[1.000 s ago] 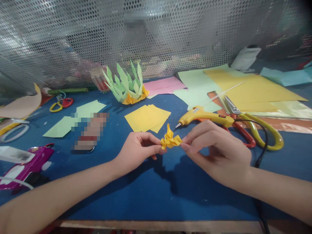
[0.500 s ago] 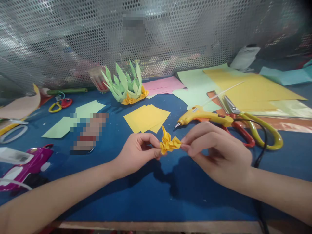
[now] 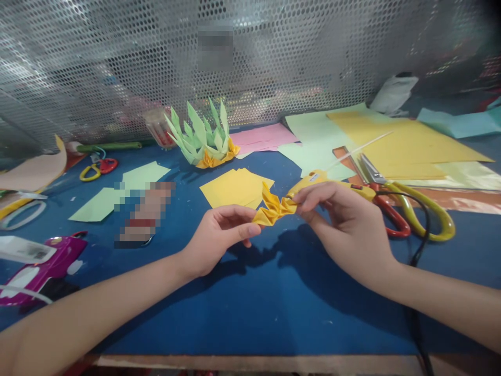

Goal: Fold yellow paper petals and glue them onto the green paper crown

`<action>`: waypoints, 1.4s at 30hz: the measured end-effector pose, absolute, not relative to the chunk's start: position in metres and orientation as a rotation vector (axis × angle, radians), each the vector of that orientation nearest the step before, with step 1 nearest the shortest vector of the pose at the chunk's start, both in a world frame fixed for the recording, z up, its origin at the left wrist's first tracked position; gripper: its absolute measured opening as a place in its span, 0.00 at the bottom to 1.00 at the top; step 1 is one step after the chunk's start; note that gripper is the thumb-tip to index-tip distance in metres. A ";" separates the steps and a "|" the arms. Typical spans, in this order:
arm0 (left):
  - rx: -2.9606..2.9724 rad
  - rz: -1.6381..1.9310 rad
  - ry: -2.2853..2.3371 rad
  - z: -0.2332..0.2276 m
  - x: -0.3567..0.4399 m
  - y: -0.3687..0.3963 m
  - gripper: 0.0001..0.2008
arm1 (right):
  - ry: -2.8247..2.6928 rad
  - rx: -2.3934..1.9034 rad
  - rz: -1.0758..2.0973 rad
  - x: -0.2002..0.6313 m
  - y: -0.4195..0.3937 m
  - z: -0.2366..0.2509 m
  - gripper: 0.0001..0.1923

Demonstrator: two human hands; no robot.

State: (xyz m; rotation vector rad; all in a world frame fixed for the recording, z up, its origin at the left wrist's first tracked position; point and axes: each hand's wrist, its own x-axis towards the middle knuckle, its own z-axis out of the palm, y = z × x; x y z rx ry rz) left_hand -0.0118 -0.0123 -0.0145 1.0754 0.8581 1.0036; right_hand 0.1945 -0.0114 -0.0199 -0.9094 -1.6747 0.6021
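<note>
A folded yellow origami piece (image 3: 275,208) with pointed flaps is held in the air above the blue table. My left hand (image 3: 221,235) pinches its left corner between thumb and fingers. On the opposite side, my right hand (image 3: 346,224) has its fingertips closed on the right corner. Behind the piece lie several yellow paper squares (image 3: 230,187). A yellow glue gun (image 3: 311,180) is partly hidden behind my right hand. Farther back stands a ring-shaped origami model (image 3: 201,138) with green spikes and a yellow folded section.
Large scissors (image 3: 428,211) and a black cord (image 3: 417,256) lie at right, near big green and yellow sheets (image 3: 399,141). Small scissors (image 3: 97,168), green paper pieces (image 3: 97,203) and a purple device (image 3: 50,266) are at left. A perforated metal panel (image 3: 254,52) stands behind.
Both hands have lifted slightly with the yellow origami piece, which is turned and spread wider, its flaps now more clearly separated. Things on the table stay put.
</note>
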 end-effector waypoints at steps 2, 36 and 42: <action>1.060 1.008 0.883 -0.015 -0.012 -0.011 0.06 | -1.655 -0.920 0.610 0.194 -0.010 -0.021 0.09; 1.382 0.717 1.026 -0.005 -0.009 -0.021 0.04 | -2.097 -0.652 0.595 0.190 -0.020 -0.012 0.12; 1.205 0.738 0.922 -0.003 -0.009 -0.018 0.03 | -2.141 -0.557 0.309 0.189 -0.019 -0.009 0.13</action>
